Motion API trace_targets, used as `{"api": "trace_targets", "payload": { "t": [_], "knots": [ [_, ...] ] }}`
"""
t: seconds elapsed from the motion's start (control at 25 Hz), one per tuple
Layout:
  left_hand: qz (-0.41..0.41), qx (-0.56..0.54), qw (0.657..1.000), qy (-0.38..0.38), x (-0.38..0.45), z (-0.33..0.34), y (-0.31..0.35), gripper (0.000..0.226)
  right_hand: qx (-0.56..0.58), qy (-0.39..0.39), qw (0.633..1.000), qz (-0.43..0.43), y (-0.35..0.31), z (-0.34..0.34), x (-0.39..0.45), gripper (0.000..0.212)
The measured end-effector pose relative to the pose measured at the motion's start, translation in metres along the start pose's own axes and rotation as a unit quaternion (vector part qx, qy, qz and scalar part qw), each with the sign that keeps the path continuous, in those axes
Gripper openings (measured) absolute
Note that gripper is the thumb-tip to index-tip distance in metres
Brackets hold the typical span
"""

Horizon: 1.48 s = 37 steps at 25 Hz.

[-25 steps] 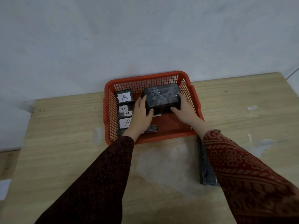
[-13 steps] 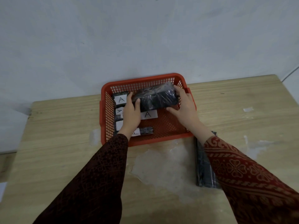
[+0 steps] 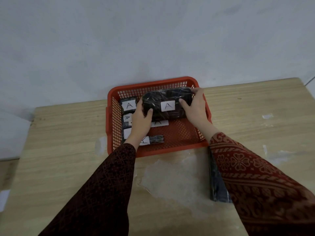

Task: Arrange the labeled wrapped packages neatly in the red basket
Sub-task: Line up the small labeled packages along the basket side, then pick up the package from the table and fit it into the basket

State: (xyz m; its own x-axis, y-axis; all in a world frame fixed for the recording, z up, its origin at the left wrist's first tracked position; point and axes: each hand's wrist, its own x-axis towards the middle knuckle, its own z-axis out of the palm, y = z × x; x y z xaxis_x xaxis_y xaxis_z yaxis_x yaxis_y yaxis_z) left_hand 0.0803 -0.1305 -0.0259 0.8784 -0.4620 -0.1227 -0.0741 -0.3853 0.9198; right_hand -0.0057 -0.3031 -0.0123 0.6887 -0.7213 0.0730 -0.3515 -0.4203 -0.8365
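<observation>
Over basket (image 3: 207, 106), left hand (image 3: 140, 120) and right hand (image 3: 196, 108) clasp package (image 3: 166, 103) (label up).

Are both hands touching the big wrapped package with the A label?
Touching. The head view shows the left hand wrapped around the big package's left end, thumb on top, and the right hand gripping its right end, fingers over the wrap.

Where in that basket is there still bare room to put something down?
The red basket floor is bare at its near right, between the small package and right wall. The left column is crowded; both hands hold the large package at the back.
</observation>
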Motion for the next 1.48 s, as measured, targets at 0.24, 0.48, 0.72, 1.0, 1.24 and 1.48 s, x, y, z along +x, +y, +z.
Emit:
{"api": "trace_targets", "payload": {
  "t": [0.24, 0.48, 0.72, 1.0, 1.24, 1.48],
  "knots": [
    [0.012, 0.116, 0.993, -0.017, 0.007, 0.013, -0.001, 0.09, -0.165, -0.105, 0.978, -0.068, 0.012, 0.013, 0.002, 0.075],
    [0.059, 0.328, 0.941, -0.064, 0.004, 0.024, -0.01, 0.069, -0.273, -0.187, 0.941, -0.078, 0.024, 0.022, 0.007, 0.064],
    [0.07, 0.433, 0.896, -0.075, 0.01, 0.028, -0.011, 0.066, -0.321, -0.236, 0.914, -0.075, 0.007, 0.011, -0.021, 0.069],
    [0.14, 0.358, 0.922, -0.044, -0.018, 0.046, 0.026, 0.051, -0.129, 0.011, 0.988, -0.083, 0.031, -0.063, -0.17, 0.033],
    [0.388, 0.336, 0.842, -0.167, -0.112, 0.077, 0.034, 0.043, -0.328, -0.067, 0.928, 0.161, 0.073, -0.077, -0.245, 0.069],
    [0.328, 0.272, 0.844, -0.324, -0.151, 0.105, 0.027, 0.049, -0.248, -0.027, 0.951, 0.181, 0.066, -0.101, -0.261, 0.069]
  ]
}}
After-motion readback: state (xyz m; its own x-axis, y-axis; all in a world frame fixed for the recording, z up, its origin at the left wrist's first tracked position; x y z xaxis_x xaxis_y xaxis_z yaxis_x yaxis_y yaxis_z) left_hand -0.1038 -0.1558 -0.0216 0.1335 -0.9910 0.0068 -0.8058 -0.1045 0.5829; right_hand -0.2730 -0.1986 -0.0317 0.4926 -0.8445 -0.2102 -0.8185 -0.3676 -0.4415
